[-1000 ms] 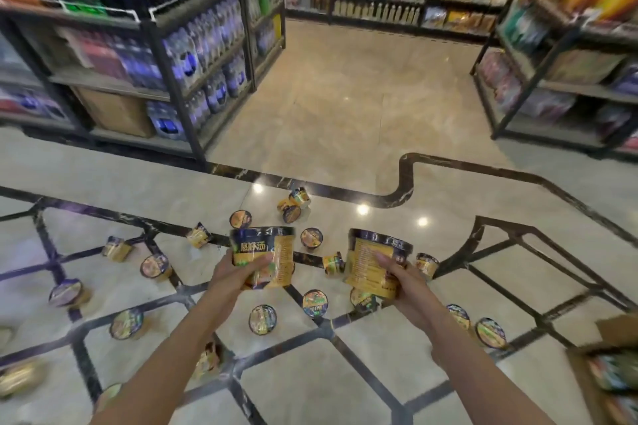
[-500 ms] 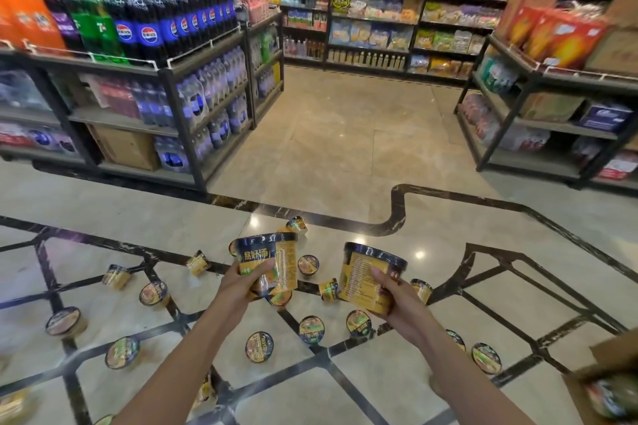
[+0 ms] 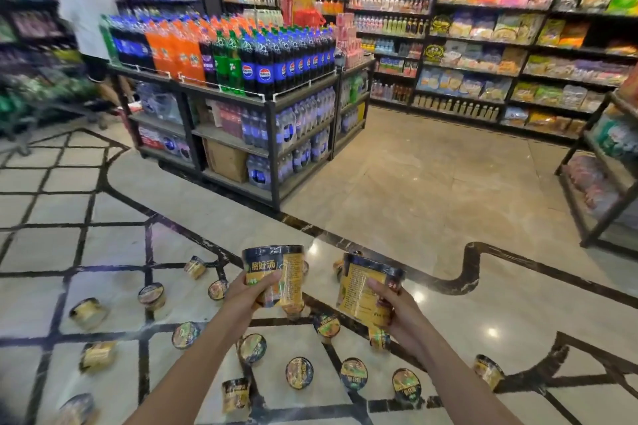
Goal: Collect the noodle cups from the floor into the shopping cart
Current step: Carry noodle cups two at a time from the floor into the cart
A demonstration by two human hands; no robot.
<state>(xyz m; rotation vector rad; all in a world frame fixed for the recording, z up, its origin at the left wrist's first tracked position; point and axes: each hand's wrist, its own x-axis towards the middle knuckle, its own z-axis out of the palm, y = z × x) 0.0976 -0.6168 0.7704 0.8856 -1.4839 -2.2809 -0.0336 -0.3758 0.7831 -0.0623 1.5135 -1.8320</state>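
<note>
Head view. Left hand (image 3: 249,293): gripped an upright noodle cup (image 3: 274,273), thumb across its label, held above the floor (image 3: 431,190). Right hand (image 3: 397,309): gripped a second noodle cup (image 3: 366,290), tilted left, likewise off the floor. Loose cups (image 3: 299,373): many, scattered on the dark-lined tiles below both arms, some upright, some tipped. Soda-bottle shelf unit (image 3: 241,103): beyond, left of centre. Shopping cart: not seen.

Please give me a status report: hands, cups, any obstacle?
Left hand grips one cup; right hand grips another. Many cups on the floor. Cart not in view. Nothing blocking the hands.
</note>
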